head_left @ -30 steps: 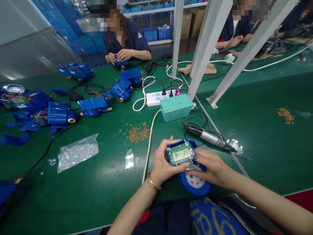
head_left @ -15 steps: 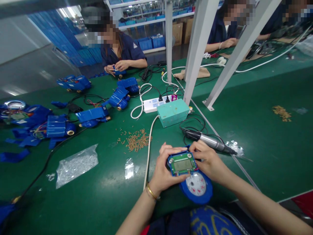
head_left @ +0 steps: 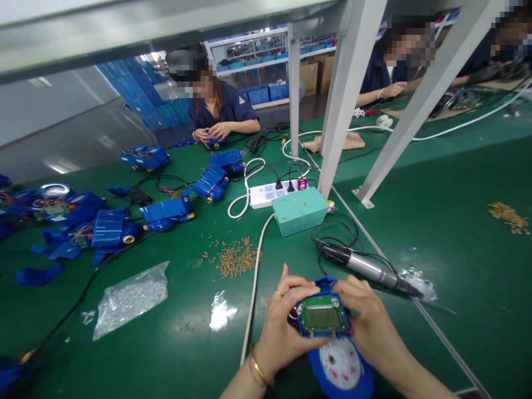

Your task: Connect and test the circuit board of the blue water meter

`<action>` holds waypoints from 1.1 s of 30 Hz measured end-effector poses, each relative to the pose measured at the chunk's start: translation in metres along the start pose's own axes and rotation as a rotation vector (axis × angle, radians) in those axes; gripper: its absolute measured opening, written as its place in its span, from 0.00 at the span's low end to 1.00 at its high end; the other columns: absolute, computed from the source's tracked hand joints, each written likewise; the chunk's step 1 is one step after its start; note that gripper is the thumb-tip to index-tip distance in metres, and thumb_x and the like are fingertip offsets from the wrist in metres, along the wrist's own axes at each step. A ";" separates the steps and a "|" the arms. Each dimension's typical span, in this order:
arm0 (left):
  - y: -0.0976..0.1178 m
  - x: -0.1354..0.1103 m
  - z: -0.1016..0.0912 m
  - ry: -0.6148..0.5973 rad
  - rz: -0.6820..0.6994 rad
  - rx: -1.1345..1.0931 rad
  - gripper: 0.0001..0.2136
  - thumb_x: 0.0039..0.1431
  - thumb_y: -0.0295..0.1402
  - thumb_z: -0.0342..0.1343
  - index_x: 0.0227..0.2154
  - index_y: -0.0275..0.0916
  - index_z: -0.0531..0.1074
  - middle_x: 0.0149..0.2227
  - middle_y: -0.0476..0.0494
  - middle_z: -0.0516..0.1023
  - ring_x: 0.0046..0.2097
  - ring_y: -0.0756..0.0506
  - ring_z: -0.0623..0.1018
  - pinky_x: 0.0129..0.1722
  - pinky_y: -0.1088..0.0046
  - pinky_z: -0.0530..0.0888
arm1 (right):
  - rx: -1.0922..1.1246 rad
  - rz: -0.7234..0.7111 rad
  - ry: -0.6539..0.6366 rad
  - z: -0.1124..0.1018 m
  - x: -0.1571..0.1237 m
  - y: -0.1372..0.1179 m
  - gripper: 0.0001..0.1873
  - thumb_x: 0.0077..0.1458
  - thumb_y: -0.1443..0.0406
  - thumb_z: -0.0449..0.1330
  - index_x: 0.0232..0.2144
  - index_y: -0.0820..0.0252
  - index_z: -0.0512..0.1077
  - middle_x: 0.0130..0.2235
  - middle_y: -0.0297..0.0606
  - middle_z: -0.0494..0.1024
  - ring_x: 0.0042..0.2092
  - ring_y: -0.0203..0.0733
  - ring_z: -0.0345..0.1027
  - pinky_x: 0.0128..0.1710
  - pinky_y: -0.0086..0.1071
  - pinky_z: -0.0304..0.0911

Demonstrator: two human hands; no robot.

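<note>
Between my hands is a blue water meter (head_left: 361, 378) with a round white dial face and an opened box-like housing. Inside that housing sits a green circuit board (head_left: 323, 318) with a grey display. My left hand (head_left: 282, 318) wraps the housing's left side, thumb along its lower edge and fingers on the top. At the upper right corner, the bent fingers of my right hand (head_left: 366, 313) press against the housing; their tips are partly hidden. An electric screwdriver (head_left: 372, 270) lies on the table just beyond my right hand.
Loose brass-coloured screws (head_left: 238, 259) lie ahead on the green table, beside a clear bag of small parts (head_left: 132, 299). A teal box (head_left: 300, 211) stands by a white power strip (head_left: 270, 194). More blue meters (head_left: 166, 212) are at left. Metal posts (head_left: 353, 94) rise ahead; a co-worker (head_left: 224, 108) sits opposite.
The scene has shifted downward in view as the camera tilted up. Both hands still hold the meter, and my right fingers have moved slightly at the housing's upper right corner.
</note>
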State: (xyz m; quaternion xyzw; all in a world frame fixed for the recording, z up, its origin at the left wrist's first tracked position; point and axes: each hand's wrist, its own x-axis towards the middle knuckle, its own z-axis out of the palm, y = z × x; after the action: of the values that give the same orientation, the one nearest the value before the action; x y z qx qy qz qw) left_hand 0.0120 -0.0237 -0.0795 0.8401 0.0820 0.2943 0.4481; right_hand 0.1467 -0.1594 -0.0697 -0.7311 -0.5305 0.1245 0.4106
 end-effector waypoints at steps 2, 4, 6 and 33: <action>0.003 -0.001 0.002 0.007 -0.021 0.023 0.31 0.43 0.36 0.73 0.52 0.48 0.69 0.46 0.44 0.79 0.47 0.40 0.80 0.68 0.37 0.51 | -0.002 -0.001 -0.022 0.001 -0.001 0.001 0.12 0.55 0.76 0.55 0.24 0.60 0.70 0.28 0.36 0.72 0.33 0.42 0.59 0.33 0.34 0.49; 0.006 0.000 0.005 0.042 -0.071 0.043 0.31 0.42 0.37 0.73 0.50 0.47 0.70 0.45 0.44 0.79 0.48 0.38 0.79 0.66 0.33 0.50 | -0.010 0.007 -0.055 0.000 -0.002 0.003 0.12 0.52 0.78 0.55 0.24 0.60 0.69 0.28 0.35 0.71 0.35 0.42 0.59 0.33 0.34 0.50; 0.009 0.001 0.009 0.095 -0.153 0.039 0.29 0.41 0.41 0.73 0.48 0.46 0.72 0.42 0.44 0.79 0.49 0.36 0.78 0.64 0.31 0.53 | -0.028 0.022 -0.083 -0.001 -0.002 0.005 0.13 0.49 0.80 0.53 0.25 0.59 0.69 0.31 0.36 0.72 0.38 0.43 0.60 0.35 0.35 0.51; 0.025 0.009 0.014 0.137 -0.399 -0.143 0.27 0.37 0.34 0.76 0.43 0.41 0.75 0.42 0.44 0.78 0.46 0.41 0.77 0.47 0.64 0.74 | 0.097 0.099 -0.103 -0.008 0.001 0.022 0.15 0.52 0.70 0.58 0.38 0.50 0.81 0.64 0.38 0.65 0.65 0.58 0.52 0.63 0.66 0.47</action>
State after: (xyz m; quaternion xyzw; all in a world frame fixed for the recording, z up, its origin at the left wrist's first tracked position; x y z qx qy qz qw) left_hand 0.0242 -0.0451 -0.0617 0.7513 0.2560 0.2613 0.5494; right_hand 0.1667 -0.1648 -0.0806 -0.7282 -0.5074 0.2080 0.4111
